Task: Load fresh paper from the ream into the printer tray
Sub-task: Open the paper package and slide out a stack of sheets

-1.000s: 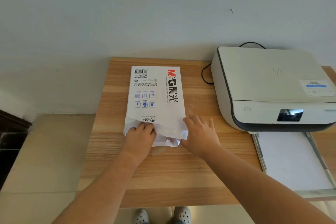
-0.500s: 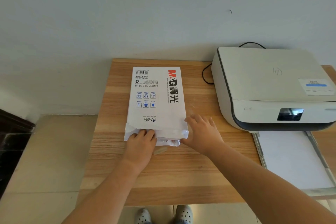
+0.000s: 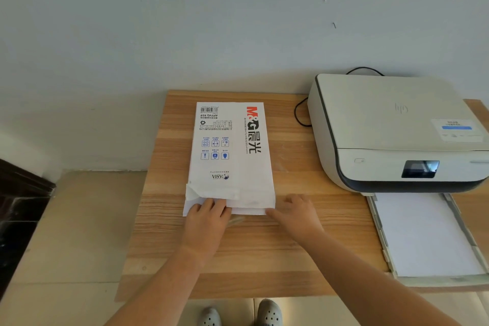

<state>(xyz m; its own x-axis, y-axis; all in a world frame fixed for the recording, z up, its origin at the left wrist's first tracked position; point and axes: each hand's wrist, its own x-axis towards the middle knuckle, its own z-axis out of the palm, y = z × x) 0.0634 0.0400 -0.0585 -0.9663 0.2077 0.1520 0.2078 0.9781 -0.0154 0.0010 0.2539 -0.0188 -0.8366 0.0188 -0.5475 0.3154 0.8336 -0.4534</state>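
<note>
Head view looks down on a wooden table [image 3: 264, 251] set against a pale wall [image 3: 185, 21]. My ream [image 3: 232, 156] lies flat near the middle of it, a white wrapper with red and black lettering, a barcode at its far end and small blue icons on its face. The near end of the wrapper is opened, its flap crumpled, and white paper shows at the mouth.

My left hand [image 3: 205, 222] rests on that near end toward the left corner, fingers laid fairly straight across the torn flap and the paper edge; I cannot tell whether the fingertips pinch anything. My right hand [image 3: 297, 213] lies at the near right corner of the ream, fingers relaxed and spread on the wood, the thumb reaching to touch the corner of the paper. It grips nothing that I can see.

To my right sits the printer [image 3: 397, 130], cream with a dark band around its front and a small screen. A black cable [image 3: 300, 114] loops behind it, between printer and ream. Its tray [image 3: 381, 233] is pulled out toward me over the table edge, with white sheets lying flat inside. Ream and tray are well apart. My shoes [image 3: 238, 315] show below the table on a tan floor [image 3: 66, 233].
</note>
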